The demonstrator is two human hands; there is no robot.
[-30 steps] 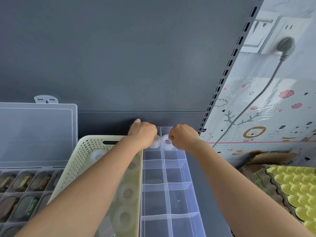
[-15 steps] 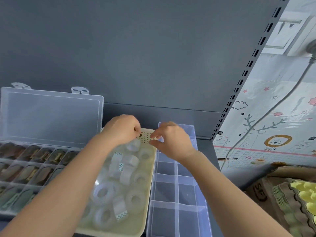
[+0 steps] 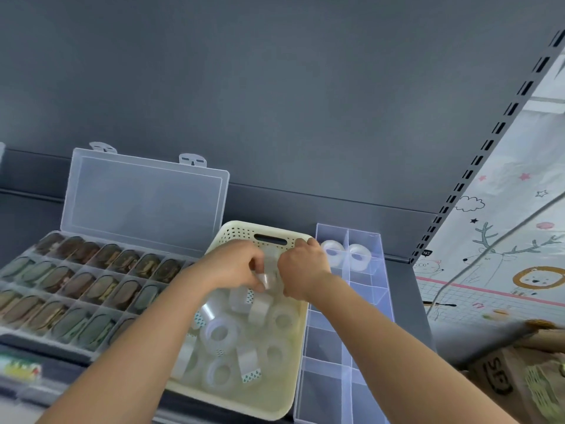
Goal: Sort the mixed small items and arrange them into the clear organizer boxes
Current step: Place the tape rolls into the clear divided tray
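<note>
Fingers among tape rolls in cream basket (two rolls in organizer)

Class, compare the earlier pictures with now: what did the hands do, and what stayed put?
The left hand and right hand let go of two tape rolls in the clear organizer's far compartments and moved left into the basket, where the left pinches another roll. Basket, organizer and filled box stayed put.

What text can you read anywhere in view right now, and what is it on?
"SF", possibly, black print on the cardboard box: blurred.
Small black tag beside the slotted upright: too small to read.
Colourful label, lower left: blurred, unreadable.
</note>
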